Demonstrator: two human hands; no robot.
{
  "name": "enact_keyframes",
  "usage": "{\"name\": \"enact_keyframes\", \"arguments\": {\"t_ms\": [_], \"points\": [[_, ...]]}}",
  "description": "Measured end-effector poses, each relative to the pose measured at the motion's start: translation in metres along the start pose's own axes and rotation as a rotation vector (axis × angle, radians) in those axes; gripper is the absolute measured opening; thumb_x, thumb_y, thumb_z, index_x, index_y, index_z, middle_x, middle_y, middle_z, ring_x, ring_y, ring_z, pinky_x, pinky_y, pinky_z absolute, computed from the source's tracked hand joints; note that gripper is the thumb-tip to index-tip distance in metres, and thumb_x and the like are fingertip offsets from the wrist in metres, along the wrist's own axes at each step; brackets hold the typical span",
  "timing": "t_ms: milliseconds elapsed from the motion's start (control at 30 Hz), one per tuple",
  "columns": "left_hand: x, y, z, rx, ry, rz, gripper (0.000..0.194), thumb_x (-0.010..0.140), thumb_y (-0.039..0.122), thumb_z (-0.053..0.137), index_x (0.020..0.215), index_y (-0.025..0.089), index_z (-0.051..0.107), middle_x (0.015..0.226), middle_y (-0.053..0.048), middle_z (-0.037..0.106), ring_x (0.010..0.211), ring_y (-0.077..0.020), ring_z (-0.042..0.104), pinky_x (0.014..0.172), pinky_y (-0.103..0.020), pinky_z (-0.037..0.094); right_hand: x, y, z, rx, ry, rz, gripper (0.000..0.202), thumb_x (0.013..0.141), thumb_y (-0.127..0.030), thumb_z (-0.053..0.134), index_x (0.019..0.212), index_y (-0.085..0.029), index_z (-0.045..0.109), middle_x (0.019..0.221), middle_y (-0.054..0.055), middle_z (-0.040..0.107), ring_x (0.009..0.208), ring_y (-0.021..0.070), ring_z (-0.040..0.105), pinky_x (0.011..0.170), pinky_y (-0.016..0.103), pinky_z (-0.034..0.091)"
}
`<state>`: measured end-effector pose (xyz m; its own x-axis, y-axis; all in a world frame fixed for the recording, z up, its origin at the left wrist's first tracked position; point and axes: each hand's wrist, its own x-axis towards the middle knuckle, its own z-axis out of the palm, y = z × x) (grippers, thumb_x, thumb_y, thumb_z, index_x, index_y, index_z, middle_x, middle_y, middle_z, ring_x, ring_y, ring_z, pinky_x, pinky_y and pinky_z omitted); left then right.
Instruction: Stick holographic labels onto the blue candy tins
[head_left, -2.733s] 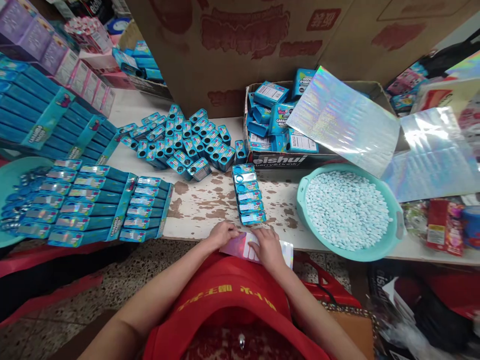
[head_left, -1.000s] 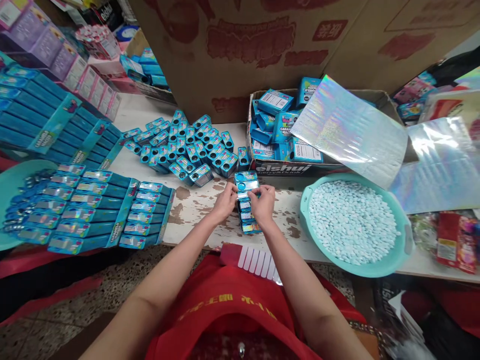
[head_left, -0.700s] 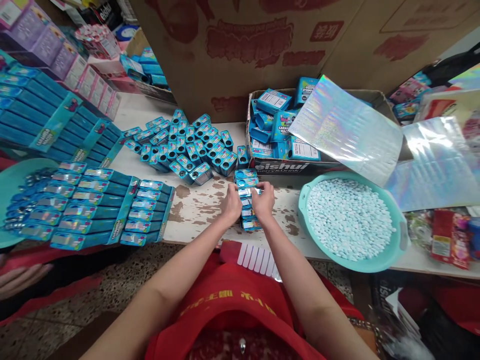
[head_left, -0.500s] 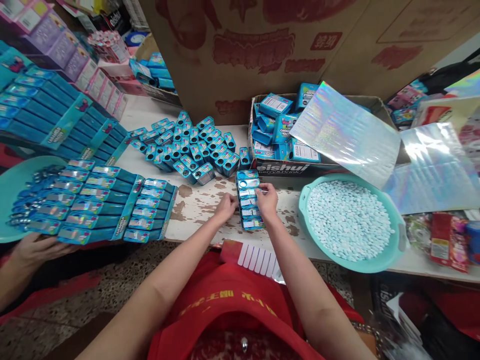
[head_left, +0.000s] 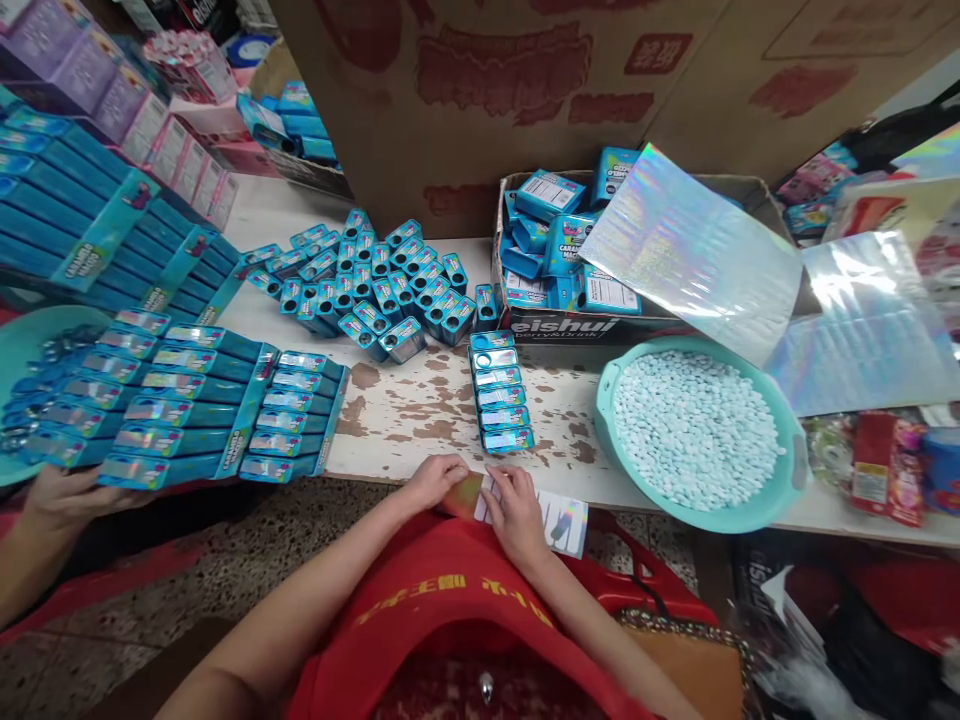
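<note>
At the table's front edge, my left hand [head_left: 437, 480] pinches the left end of a sticker sheet [head_left: 568, 522] with white strips. My right hand [head_left: 516, 508] lies over the same sheet, its fingers bent at the sheet's upper edge; whether it grips anything is hard to make out. Just beyond my hands stands a tray of small blue boxes [head_left: 501, 395], several in a column with shiny strips on top, touched by neither hand. Behind it to the left is a loose cluster of blue boxes with round holes [head_left: 375, 280].
A teal basin [head_left: 606, 420] of pale candies sits at right. Behind are a carton [head_left: 570, 328] of blue boxes and holographic sheets [head_left: 690, 250]. Another person's hand [head_left: 71, 500] holds stacked blue packs [head_left: 187, 410] at left, beside another basin.
Both my hands have left the tray of boxes and come back to the sticker sheet at the table edge. My left hand now holds its end. The view has shifted slightly.
</note>
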<state>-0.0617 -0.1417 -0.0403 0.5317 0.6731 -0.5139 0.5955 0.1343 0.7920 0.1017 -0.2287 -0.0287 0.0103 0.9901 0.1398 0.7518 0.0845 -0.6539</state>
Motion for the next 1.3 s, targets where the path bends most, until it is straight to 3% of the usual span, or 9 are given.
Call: {"name": "enact_keyframes", "arguments": {"t_ms": [167,300,467,667,767,900,1000,1100,1300], "points": [[0.008,0.002,-0.003,0.028,0.046,-0.040,0.025,0.076,0.032,0.044,0.061,0.016,0.057,0.059,0.001,0.056,0.062,-0.0137,0.048,0.059,-0.023,0.036,-0.004,0.010,0.020,-0.304,-0.131,-0.163,0.035,0.088,-0.020,0.047,0.122,-0.018,0.053,0.112,0.013,0.059,0.093,0.0257,0.051,0.074,0.039,0.045],[0.012,0.000,0.001,0.026,0.082,-0.070,0.025,0.075,0.031,0.043,0.061,0.016,0.056,0.059,0.001,0.056,0.061,-0.0139,0.048,0.058,-0.023,0.036,-0.008,0.011,0.020,-0.332,-0.133,-0.224,0.026,0.088,-0.018,0.047,0.112,-0.019,0.058,0.115,0.012,0.059,0.095,0.0239,0.051,0.076,0.036,0.042],[0.017,-0.001,0.006,0.030,0.131,-0.085,0.021,0.076,0.028,0.043,0.064,0.017,0.058,0.063,0.000,0.058,0.065,-0.0155,0.051,0.062,-0.024,0.038,0.003,-0.006,0.007,-0.180,-0.140,-0.160,0.017,0.088,-0.017,0.047,0.076,-0.022,0.058,0.071,0.004,0.060,0.069,0.0187,0.053,0.062,0.030,0.040],[0.006,0.012,0.001,0.059,0.260,-0.105,0.025,0.081,0.030,0.042,0.068,0.018,0.059,0.071,-0.004,0.061,0.075,-0.0193,0.055,0.072,-0.029,0.041,0.031,-0.039,-0.044,0.328,-0.058,0.199,0.014,0.083,-0.028,0.056,0.071,-0.022,0.053,0.067,-0.001,0.057,0.060,0.0134,0.051,0.058,0.025,0.042],[-0.009,0.035,-0.010,-0.149,0.402,-0.005,0.034,0.087,0.039,0.035,0.087,0.018,0.061,0.089,-0.007,0.063,0.087,-0.0203,0.056,0.079,-0.031,0.042,0.048,-0.040,-0.061,0.486,-0.003,0.387,0.019,0.076,-0.034,0.064,0.068,-0.021,0.053,0.062,-0.003,0.054,0.056,0.0115,0.048,0.055,0.024,0.042],[-0.015,0.064,-0.019,-0.432,0.140,0.099,0.034,0.077,0.045,0.054,0.098,0.018,0.058,0.087,-0.005,0.064,0.079,-0.0175,0.058,0.068,-0.026,0.046,0.065,-0.030,-0.059,0.641,0.049,0.491,0.023,0.071,-0.037,0.067,0.066,-0.020,0.053,0.060,-0.004,0.054,0.054,0.0108,0.048,0.053,0.023,0.042],[-0.002,0.073,-0.023,-0.439,0.077,-0.028,0.026,0.075,0.043,0.055,0.075,0.017,0.055,0.059,0.002,0.054,0.053,-0.0112,0.051,0.053,-0.023,0.041,0.078,-0.021,-0.049,0.706,0.087,0.525,0.022,0.070,-0.038,0.067,0.076,-0.019,0.056,0.063,-0.003,0.058,0.056,0.0120,0.053,0.055,0.024,0.043],[0.019,0.075,-0.034,-0.379,0.129,-0.018,0.023,0.075,0.039,0.051,0.073,0.017,0.056,0.055,0.004,0.052,0.048,-0.0091,0.047,0.050,-0.021,0.039,0.099,-0.010,-0.039,0.676,0.107,0.565,0.027,0.071,-0.038,0.065,0.090,-0.019,0.059,0.066,-0.002,0.060,0.058,0.0136,0.054,0.057,0.027,0.045],[0.066,0.088,-0.076,-0.299,0.234,0.029,0.023,0.077,0.030,0.047,0.090,0.016,0.060,0.050,0.006,0.049,0.040,-0.0077,0.045,0.043,-0.019,0.035,0.163,0.006,-0.025,0.381,0.254,0.432,0.012,0.070,-0.033,0.063,0.069,-0.021,0.066,0.079,0.003,0.059,0.083,0.0202,0.052,0.077,0.034,0.042]]}}
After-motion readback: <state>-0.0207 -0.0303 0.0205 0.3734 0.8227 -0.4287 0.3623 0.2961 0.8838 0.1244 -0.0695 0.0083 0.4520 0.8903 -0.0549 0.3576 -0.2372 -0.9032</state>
